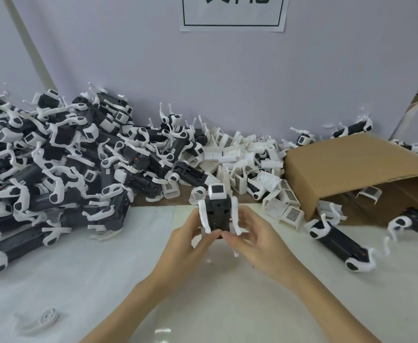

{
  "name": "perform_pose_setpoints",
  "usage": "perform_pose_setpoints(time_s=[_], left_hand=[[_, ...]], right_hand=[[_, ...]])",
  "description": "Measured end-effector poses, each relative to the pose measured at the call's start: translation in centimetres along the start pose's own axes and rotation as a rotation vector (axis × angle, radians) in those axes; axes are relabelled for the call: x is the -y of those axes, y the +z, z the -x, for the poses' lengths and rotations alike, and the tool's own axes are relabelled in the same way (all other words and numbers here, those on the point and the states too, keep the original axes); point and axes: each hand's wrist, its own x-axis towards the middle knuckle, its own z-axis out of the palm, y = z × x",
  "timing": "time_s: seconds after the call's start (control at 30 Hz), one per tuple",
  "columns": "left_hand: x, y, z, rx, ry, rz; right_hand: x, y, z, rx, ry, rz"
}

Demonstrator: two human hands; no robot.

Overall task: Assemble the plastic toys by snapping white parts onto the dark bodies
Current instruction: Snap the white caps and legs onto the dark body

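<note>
A dark toy body (pixel 217 211) with white legs and a white square head stands end-on above the white mat, held between both hands. My left hand (pixel 190 240) grips its near left side with the thumb curled up by the bottom edge. My right hand (pixel 252 237) grips the near right side, fingers curled round the white leg. A heap of loose white shell parts (pixel 247 157) lies behind the toy. To the right lies another dark body with white legs (pixel 336 240).
A big pile of dark toys with white legs (pixel 54 164) fills the left of the table. An open cardboard box (pixel 351 167) lies on its side at the right. A single white leg part (pixel 42 319) lies near left on the white mat (pixel 104 280).
</note>
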Motion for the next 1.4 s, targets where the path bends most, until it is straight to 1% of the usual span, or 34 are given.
perform_pose_setpoints(time_s=[0.03,0.1,0.17,0.23,0.33,0.47,0.53,0.6,0.67,0.73,0.8,0.87,0.93,1.0,1.07,1.13,1.2,1.3,1.37,1.4], left_hand=[[-0.1,0.1,0.1,0.029,0.008,-0.023],[-0.2,0.0,0.1,0.054,0.045,-0.052],[-0.1,-0.4,-0.1,0.103,0.103,-0.014],[-0.3,-0.8,-0.1,0.151,0.11,0.031],[-0.9,-0.6,0.2,0.109,0.037,0.149],[-1.9,0.5,0.1,-0.074,-0.078,0.31],[-2.1,0.6,-0.1,-0.12,-0.121,0.354],[-2.0,0.3,-0.2,-0.096,-0.155,0.402],[-1.7,-0.1,-0.2,-0.054,-0.187,0.403],[-1.4,-0.2,-0.1,-0.011,-0.167,0.358],[-1.3,-0.1,0.0,0.011,-0.14,0.269],[-0.8,0.0,0.0,-0.022,-0.136,0.233],[-0.5,-0.4,-0.1,-0.01,-0.157,0.307],[-0.2,-1.1,-0.3,0.07,-0.157,0.402],[0.0,-1.9,-0.5,0.148,-0.148,0.421],[0.3,-2.5,-0.7,0.205,-0.134,0.361],[0.6,-3.0,-0.9,0.203,-0.098,0.214],[1.4,-3.1,-1.0,0.121,0.022,-0.12],[1.8,-2.7,-0.7,0.061,0.095,-0.337],[2.0,-2.5,-0.6,0.03,0.138,-0.406]], right_hand=[[-0.1,0.3,0.0,-0.037,-0.007,-0.001],[-0.4,0.4,0.1,-0.113,-0.022,0.082],[-0.6,0.0,0.1,-0.134,-0.045,0.199],[-0.8,-0.4,0.1,-0.154,-0.066,0.282],[-1.0,-0.5,0.0,-0.174,-0.105,0.362],[-0.7,-0.2,0.0,-0.162,-0.135,0.387],[-0.7,-0.2,0.0,-0.157,-0.178,0.444],[-0.8,-0.2,0.1,-0.193,-0.235,0.51],[-0.8,-0.5,0.0,-0.263,-0.282,0.557],[-0.8,-0.6,0.0,-0.318,-0.3,0.615],[-0.8,-0.5,-0.1,-0.337,-0.319,0.659],[-0.8,-0.4,0.0,-0.319,-0.341,0.65],[-0.7,-0.6,0.0,-0.253,-0.29,0.548],[-0.5,-1.2,0.0,-0.097,-0.119,0.396],[-0.5,-1.9,0.0,0.055,0.072,0.302],[-0.6,-2.7,0.1,0.103,0.152,0.301],[-0.6,-3.2,0.0,0.069,0.136,0.352],[-0.6,-2.9,-0.1,-0.012,-0.008,0.46],[-0.7,-2.4,-0.1,-0.065,-0.165,0.616],[-0.7,-2.0,0.0,-0.087,-0.237,0.67]])
